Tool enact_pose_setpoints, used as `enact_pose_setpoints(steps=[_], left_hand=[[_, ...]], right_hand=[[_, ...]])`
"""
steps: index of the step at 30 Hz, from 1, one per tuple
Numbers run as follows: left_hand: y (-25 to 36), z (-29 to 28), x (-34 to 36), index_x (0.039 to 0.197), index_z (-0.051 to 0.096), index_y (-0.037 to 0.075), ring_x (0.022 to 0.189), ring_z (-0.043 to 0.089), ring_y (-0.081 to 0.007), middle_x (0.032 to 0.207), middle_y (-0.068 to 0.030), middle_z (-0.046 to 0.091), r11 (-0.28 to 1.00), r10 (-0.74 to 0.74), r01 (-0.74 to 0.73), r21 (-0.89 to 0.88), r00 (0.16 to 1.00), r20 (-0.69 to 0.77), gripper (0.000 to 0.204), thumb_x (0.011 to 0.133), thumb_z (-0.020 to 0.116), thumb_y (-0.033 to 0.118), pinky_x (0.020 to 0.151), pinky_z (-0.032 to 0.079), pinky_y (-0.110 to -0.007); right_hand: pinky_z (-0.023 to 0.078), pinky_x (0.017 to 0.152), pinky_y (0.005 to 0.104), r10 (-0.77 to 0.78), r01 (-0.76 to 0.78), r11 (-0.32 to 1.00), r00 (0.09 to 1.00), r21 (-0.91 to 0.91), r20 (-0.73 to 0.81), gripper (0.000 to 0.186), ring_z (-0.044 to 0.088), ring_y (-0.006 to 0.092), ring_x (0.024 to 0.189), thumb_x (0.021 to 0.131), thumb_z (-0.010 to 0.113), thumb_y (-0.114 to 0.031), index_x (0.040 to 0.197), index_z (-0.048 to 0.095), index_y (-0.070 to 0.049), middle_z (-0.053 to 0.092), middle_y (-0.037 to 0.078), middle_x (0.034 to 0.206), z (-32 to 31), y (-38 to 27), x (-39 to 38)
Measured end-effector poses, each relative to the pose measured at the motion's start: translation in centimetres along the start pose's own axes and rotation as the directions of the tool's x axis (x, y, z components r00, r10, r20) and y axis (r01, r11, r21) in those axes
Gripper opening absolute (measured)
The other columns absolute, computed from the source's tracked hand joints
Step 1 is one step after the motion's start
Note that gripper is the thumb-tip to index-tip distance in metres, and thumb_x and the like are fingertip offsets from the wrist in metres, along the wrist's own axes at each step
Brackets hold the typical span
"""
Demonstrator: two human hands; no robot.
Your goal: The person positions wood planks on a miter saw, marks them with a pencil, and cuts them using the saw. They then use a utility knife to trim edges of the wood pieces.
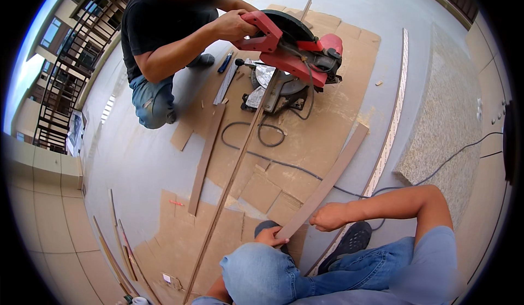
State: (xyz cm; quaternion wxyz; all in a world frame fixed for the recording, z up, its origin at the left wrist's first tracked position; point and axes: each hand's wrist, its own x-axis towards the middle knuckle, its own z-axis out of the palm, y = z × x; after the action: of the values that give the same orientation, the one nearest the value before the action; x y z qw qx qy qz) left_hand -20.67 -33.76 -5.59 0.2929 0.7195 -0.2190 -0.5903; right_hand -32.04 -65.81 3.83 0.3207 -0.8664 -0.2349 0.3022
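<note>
My left hand (269,237) is closed around the near end of a flat brown board (327,184), which slants away from me to the right over the cardboard. Close by the board's right edge, my right hand (329,216) is curled into a fist. What it holds, if anything, is hidden. A long thin strip (225,197) runs from under the red miter saw (292,70) down past my left knee. Another brown board (206,163) lies to the left of that strip.
Across from me a co-worker crouches, a hand (234,25) on the saw's handle. A dark cord (289,166) loops over the cardboard (341,108) and runs right. A long trim piece (390,125) and a stone slab (436,125) lie right; thin strips (117,239) stand lower left.
</note>
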Motion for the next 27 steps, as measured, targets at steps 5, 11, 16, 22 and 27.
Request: enact_pose_setpoints(steps=[5,11,16,22,27], left_hand=[[0.0,-0.1,-0.2,0.126,0.068,0.003,0.089,0.072,-0.0216,0.103,-0.0139,0.075,0.998,0.064,-0.063,0.024,0.998,-0.018,0.057,0.085,0.084,0.039,0.078,0.056,-0.034],[-0.6,0.0,0.2,0.127,0.067,0.002,0.072,0.069,-0.0123,0.093,-0.0084,0.074,0.982,0.172,-0.167,0.084,0.983,-0.057,0.054,0.087,0.085,0.033,0.065,0.055,-0.029],[0.8,-0.2,-0.2,0.127,0.068,0.003,0.079,0.07,-0.014,0.096,-0.0097,0.075,0.997,0.062,-0.062,0.05,0.998,-0.014,0.053,0.087,0.084,0.033,0.069,0.055,-0.029],[0.5,0.0,-0.1,0.13,0.066,0.001,0.088,0.069,-0.0144,0.103,-0.0105,0.074,0.998,0.054,-0.053,0.032,0.998,-0.019,0.058,0.087,0.085,0.034,0.076,0.055,-0.03],[0.2,0.0,0.0,0.131,0.065,0.0,0.09,0.068,-0.0142,0.105,-0.0101,0.074,0.999,0.043,-0.043,-0.001,0.999,-0.008,0.058,0.087,0.085,0.033,0.078,0.055,-0.03]], right_hand=[[0.055,0.081,0.0545,0.01,-0.01,1.0,1.0,-0.008,0.007,0.026,0.069,0.0427,0.093,0.096,0.057,-0.026,0.104,0.063,-0.002,0.071,0.023,0.097,-0.1,0.0,0.1],[0.056,0.084,0.0538,0.032,-0.031,0.999,0.999,-0.017,0.041,0.027,0.069,0.0422,0.095,0.096,0.056,-0.026,0.107,0.064,-0.002,0.072,0.022,0.099,-0.2,0.2,0.3],[0.057,0.081,0.053,0.004,-0.004,1.0,1.0,-0.005,0.004,0.026,0.07,0.043,0.092,0.093,0.056,-0.021,0.103,0.066,0.002,0.072,0.024,0.098,0.3,0.5,0.3],[0.057,0.082,0.0527,0.002,-0.002,1.0,1.0,-0.011,0.009,0.026,0.07,0.0428,0.092,0.092,0.056,-0.019,0.103,0.066,0.002,0.072,0.025,0.097,-0.3,0.1,0.2],[0.057,0.082,0.0523,0.003,-0.003,1.0,1.0,-0.012,0.015,0.026,0.07,0.0428,0.092,0.091,0.056,-0.019,0.103,0.066,0.003,0.072,0.024,0.097,-0.4,0.2,0.3]])
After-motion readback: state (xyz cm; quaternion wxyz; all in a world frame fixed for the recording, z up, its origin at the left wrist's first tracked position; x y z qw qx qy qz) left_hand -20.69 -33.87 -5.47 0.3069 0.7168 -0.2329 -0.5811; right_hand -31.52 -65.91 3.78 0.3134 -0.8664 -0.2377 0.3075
